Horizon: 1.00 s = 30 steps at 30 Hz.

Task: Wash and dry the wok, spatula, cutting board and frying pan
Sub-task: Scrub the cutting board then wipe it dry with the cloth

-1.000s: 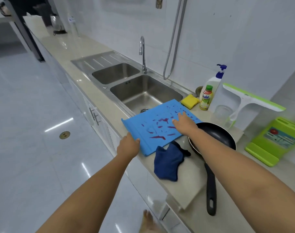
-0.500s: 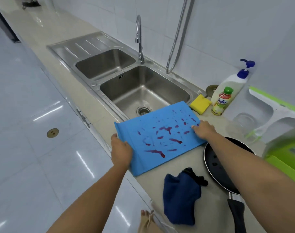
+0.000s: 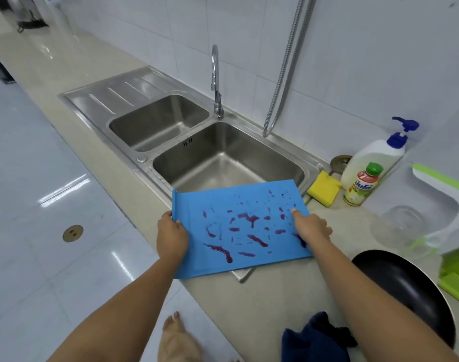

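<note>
Head view, cutting board gripped between left hand, right hand

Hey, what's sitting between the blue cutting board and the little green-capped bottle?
In the head view, a yellow sponge lies by the sink's right rim, between the blue cutting board and the green-capped bottle.

Shiny steel double sink, smooth blue plastic cutting board, soft dark-blue cloth, glossy white floor tiles
</note>
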Tool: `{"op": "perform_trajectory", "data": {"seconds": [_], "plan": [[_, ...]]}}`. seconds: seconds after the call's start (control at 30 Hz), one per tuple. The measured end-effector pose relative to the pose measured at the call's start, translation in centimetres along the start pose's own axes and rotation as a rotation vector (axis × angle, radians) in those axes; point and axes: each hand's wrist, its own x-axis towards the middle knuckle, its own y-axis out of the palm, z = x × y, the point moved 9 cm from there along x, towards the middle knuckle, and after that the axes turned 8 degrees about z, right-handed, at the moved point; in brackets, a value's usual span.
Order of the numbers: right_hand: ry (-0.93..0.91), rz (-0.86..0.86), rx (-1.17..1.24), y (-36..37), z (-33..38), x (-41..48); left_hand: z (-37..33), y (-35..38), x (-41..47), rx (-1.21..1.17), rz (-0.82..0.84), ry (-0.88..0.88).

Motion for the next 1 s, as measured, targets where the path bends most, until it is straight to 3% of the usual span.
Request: {"op": "perform_trajectory", "data": {"seconds": [0.27, 0.53, 1.0], "plan": [[0.046, -0.09, 0.165, 2.5, 9.2, 1.2, -2.5, -3.3, 14.6, 0.062, 0.104, 0.114], [0.208, -0.118, 0.376, 4.7, 15.0, 4.4, -5.4, -3.8, 27.6, 0.146, 0.217, 0.176], [0.208, -0.15, 0.393, 4.7, 23.3, 10.1, -10.0, -0.5, 39.6, 0.301, 0.245, 0.276]]}}
